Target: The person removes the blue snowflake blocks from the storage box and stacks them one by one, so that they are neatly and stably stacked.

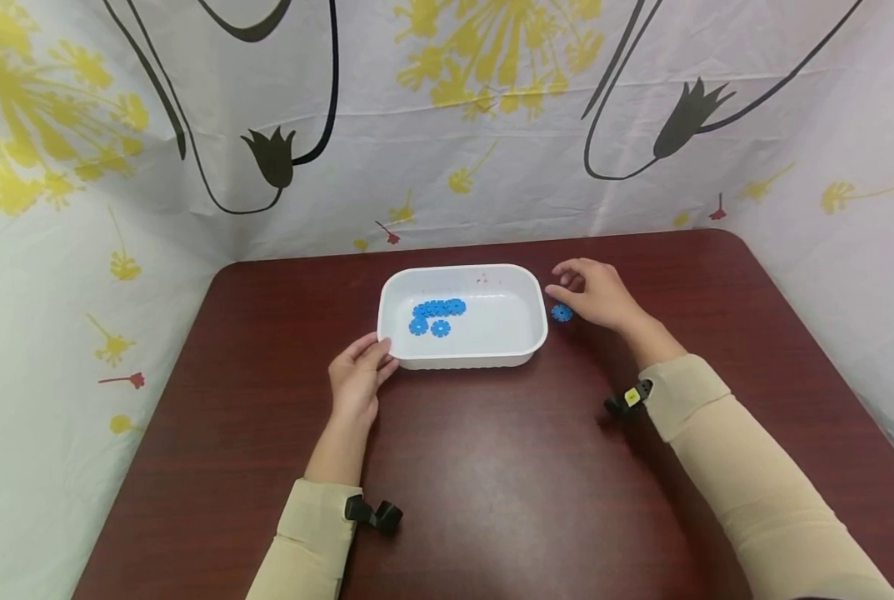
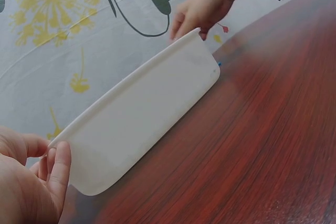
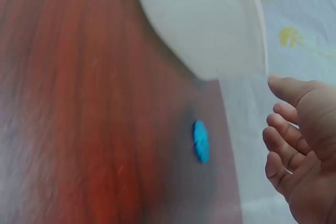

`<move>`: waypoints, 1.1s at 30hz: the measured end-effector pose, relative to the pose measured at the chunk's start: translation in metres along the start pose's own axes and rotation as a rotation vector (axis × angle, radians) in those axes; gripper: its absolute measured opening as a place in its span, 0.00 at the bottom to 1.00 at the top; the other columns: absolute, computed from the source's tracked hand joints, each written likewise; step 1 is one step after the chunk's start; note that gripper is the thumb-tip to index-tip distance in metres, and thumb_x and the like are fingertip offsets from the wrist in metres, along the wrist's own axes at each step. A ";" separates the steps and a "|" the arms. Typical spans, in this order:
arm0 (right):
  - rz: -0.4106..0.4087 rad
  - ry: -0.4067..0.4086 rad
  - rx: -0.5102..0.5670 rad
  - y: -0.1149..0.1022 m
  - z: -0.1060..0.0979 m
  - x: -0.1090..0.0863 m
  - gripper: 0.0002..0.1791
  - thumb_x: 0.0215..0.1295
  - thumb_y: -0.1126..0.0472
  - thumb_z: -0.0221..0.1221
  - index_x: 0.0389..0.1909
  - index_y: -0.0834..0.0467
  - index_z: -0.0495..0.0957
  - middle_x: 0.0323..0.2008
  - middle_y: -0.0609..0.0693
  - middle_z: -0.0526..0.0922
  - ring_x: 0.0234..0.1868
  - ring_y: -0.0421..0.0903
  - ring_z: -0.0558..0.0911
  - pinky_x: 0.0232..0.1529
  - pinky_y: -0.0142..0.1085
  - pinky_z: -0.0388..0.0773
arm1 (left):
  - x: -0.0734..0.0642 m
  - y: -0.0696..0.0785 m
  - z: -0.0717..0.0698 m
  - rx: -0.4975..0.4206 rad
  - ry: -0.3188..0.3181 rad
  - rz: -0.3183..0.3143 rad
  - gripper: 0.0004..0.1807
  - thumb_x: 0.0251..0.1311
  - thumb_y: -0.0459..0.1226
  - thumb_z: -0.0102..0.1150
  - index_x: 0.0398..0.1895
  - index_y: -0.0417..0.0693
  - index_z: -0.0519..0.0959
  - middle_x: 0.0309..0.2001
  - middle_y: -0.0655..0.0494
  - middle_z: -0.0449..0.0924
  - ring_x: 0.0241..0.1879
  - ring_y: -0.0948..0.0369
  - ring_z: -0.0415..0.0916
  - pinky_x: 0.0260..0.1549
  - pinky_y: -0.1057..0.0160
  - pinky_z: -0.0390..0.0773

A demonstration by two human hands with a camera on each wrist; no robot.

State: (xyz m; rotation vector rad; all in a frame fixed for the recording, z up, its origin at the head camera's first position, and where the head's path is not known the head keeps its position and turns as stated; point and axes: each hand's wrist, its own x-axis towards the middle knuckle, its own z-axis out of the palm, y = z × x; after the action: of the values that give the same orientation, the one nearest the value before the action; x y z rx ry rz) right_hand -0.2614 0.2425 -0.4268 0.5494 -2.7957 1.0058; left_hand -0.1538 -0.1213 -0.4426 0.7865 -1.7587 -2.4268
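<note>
A white plastic tray (image 1: 491, 327) stands on the table with several blue notched plastic discs (image 1: 441, 328) lying in its left half. At its front left corner, my left hand (image 1: 359, 372) pinches the rim between thumb and fingers; the left wrist view shows the same hold on the tray's wall (image 2: 142, 116). My right hand (image 1: 595, 293) hovers beside the tray's right end, fingers loosely bent and nothing between them. A single blue disc (image 1: 561, 312) lies on the table just below that hand. In the right wrist view this disc (image 3: 200, 142) appears edge-on, apart from the fingers.
The dark red wooden table (image 1: 461, 467) has rounded far corners. A white cloth (image 1: 387, 167) with yellow and grey plant prints hangs behind it and along both sides. Each sleeve cuff carries a small black wrist device (image 1: 375, 514).
</note>
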 end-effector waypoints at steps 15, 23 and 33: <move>-0.051 0.027 0.094 -0.047 0.013 0.024 0.16 0.65 0.62 0.68 0.50 0.66 0.81 0.37 0.57 0.82 0.38 0.51 0.81 0.42 0.43 0.81 | 0.000 -0.001 0.001 -0.023 0.009 -0.021 0.20 0.64 0.30 0.67 0.59 0.38 0.78 0.48 0.44 0.78 0.38 0.58 0.81 0.44 0.61 0.88; -0.075 -0.021 0.117 -0.058 0.026 0.031 0.17 0.66 0.63 0.67 0.52 0.67 0.80 0.41 0.58 0.83 0.43 0.53 0.82 0.44 0.46 0.83 | 0.001 0.000 0.000 -0.019 0.010 -0.022 0.20 0.64 0.31 0.67 0.59 0.38 0.78 0.49 0.43 0.79 0.39 0.58 0.81 0.44 0.62 0.87; -0.129 -0.074 0.132 -0.069 0.046 0.037 0.17 0.65 0.64 0.67 0.52 0.68 0.80 0.42 0.59 0.83 0.44 0.53 0.82 0.44 0.47 0.84 | 0.001 -0.001 -0.001 -0.017 0.004 -0.018 0.20 0.64 0.31 0.67 0.59 0.39 0.78 0.49 0.43 0.79 0.39 0.57 0.81 0.44 0.61 0.88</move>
State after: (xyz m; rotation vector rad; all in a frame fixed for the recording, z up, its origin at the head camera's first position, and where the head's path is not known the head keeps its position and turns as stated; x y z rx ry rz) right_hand -0.2695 0.1531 -0.4132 0.7876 -2.7285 1.1714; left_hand -0.1543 -0.1222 -0.4444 0.8085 -1.7343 -2.4468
